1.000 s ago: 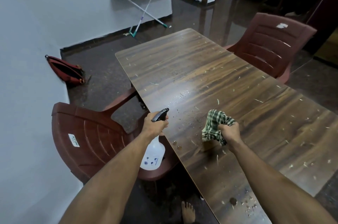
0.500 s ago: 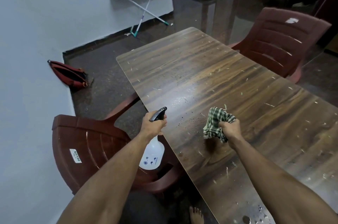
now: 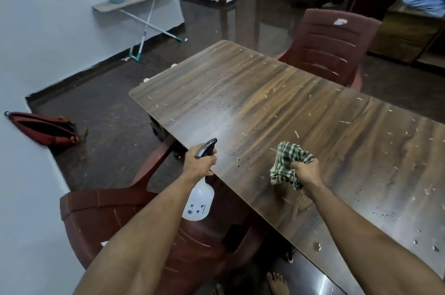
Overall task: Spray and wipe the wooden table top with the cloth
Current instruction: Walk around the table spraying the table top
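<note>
Mist leaving the bottle (image 3: 199, 203) nozzle toward the table (image 3: 265, 102).
My left hand (image 3: 201, 162) grip squeezes the trigger at the table's edge; my right hand (image 3: 307, 171) clenches the cloth (image 3: 286, 159), just above the crumb-strewn top.

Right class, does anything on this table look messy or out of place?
Yes. Pale scraps and dark crumbs litter the wooden table top, with water droplets near its right edge. The left hand grips the spray bottle; the right hand holds the bunched cloth.
</note>
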